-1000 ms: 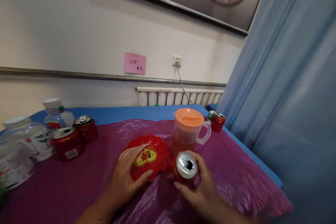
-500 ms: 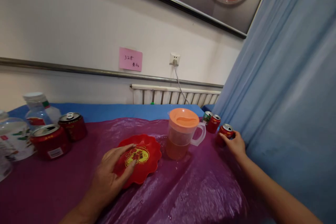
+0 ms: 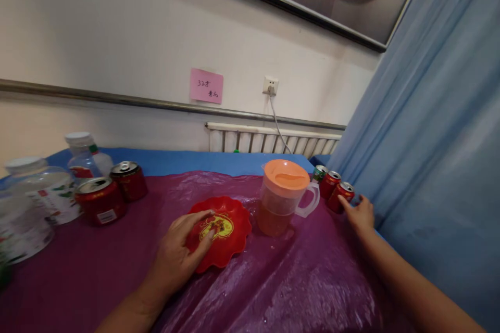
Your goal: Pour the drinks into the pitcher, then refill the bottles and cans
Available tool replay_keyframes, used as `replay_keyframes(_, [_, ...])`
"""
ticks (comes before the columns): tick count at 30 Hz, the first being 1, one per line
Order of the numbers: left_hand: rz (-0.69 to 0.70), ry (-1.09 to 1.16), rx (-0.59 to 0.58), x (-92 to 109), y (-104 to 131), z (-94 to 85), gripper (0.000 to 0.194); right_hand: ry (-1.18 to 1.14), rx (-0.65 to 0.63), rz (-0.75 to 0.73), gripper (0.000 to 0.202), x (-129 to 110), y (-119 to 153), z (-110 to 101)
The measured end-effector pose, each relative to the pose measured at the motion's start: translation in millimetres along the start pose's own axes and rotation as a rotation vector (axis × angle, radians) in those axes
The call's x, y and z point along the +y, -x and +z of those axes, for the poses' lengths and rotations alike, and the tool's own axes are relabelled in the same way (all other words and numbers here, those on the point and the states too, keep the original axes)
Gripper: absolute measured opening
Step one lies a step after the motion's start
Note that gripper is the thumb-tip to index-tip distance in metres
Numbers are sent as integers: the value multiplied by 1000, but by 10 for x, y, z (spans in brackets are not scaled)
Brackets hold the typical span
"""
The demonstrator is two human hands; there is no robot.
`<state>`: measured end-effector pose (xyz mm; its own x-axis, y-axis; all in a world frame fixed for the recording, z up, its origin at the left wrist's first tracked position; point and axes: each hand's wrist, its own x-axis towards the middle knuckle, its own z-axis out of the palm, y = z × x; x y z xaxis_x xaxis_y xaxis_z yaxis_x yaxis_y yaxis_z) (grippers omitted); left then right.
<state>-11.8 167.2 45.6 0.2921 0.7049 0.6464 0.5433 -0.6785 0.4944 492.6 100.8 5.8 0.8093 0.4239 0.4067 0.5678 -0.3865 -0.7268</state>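
The left hand, thumb and fingers parted, hovers over a red scalloped plastic plate. The right hand, loosely spread, is at a red metal drink can beside another red can, right of the orange-lidded clear plastic pitcher; contact is unclear.

Pink handwritten note and white socket on the pale wall, blue curtain at right.
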Motion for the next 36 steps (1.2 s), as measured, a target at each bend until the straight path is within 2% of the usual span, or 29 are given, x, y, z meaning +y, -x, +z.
replay_keyframes(1, [-9, 6, 1, 17, 11, 2, 33, -16, 27, 6, 81, -54, 134, -79])
replay_keyframes(3, [-29, 24, 6, 50, 28, 7, 32, -80, 12, -23, 75, -208, 530, -254])
replay_keyframes(4, [-38, 36, 14, 66, 33, 9, 31, -145, -40, -73, 68, -309, 789, -343])
replay_keyframes(5, [-50, 49, 22, 80, 36, 11, 31, -272, -146, -178, 58, -424, 1076, -423])
replay_keyframes(7, [-84, 75, 44, 100, 39, 12, 30, -362, -440, -433, 40, -688, 1688, -526])
replay_keyframes(10, [-143, 125, 92, 108, 42, 2, 31, -413, -877, -1011, 36, -1105, 2494, -462])
replay_keyframes(12, [-161, 169, 132, 98, 44, -13, 34, -397, -1065, -1303, 45, -1360, 2869, -307])
replay_keyframes(14, [-179, 224, 169, 79, 46, -36, 36, -360, -1175, -1478, 44, -1575, 3119, -147])
replay_keyframes(17, [-237, 331, 261, 46, 37, -80, 36, -285, -1228, -1602, 41, -1788, 3330, -3])
replay_keyframes(20, [-309, 444, 372, 24, -1, -141, 35, -207, -1263, -1639, 44, -1851, 3420, 38])
replay_keyframes(28, [-530, 723, 675, -26, -278, -379, 38, -182, -1320, -1519, 54, -1800, 3420, -42])
replay_keyframes(32, [-625, 778, 747, -152, -394, -515, 36, -174, -1331, -1466, 51, -1820, 3425, -95])
replay_keyframes(36, [-765, 838, 790, -281, -455, -678, 27, -163, -1360, -1442, 57, -1835, 3433, -115])
